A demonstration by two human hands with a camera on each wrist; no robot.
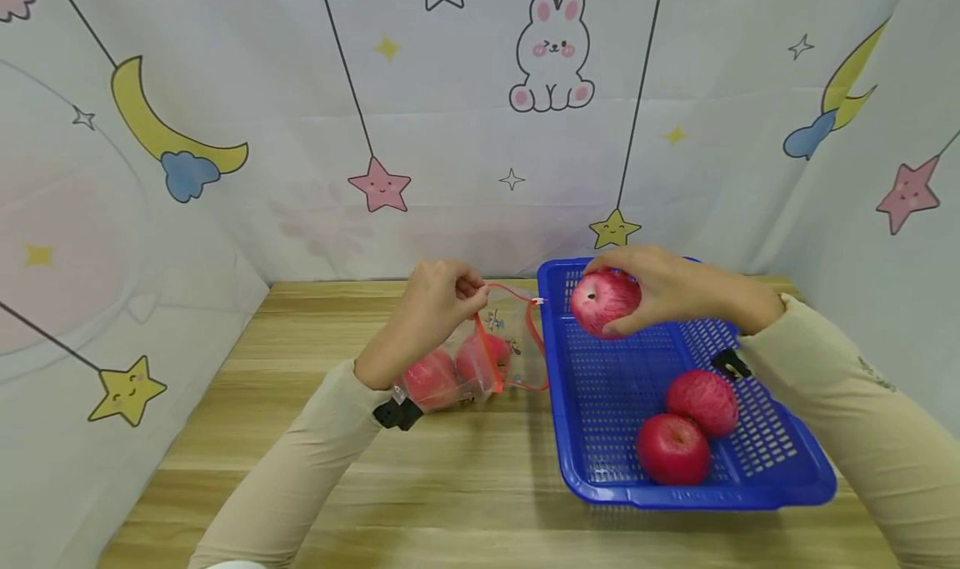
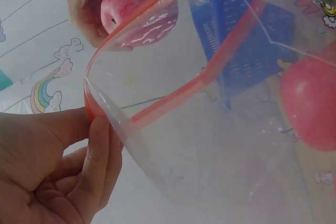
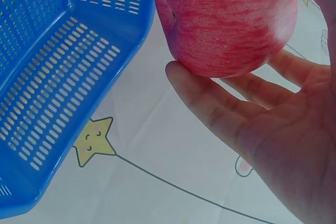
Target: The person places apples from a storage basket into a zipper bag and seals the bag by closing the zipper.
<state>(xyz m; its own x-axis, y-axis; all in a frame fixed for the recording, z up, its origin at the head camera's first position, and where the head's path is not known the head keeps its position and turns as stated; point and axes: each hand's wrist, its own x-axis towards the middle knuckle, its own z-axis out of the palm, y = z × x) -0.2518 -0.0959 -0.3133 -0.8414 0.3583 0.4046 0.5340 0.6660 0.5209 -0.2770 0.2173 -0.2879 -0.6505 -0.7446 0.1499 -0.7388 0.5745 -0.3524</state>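
apple, grasped by the right hand and raised near the far left corner of a blue basket bearing two apples; the left hand pinches the red rim of a clear bag containing two more apples.

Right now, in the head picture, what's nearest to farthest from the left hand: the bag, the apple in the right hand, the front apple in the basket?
1. Bag: pinched in the left hand.
2. Apple in the right hand: to the right.
3. Front apple: in the basket, farther right.
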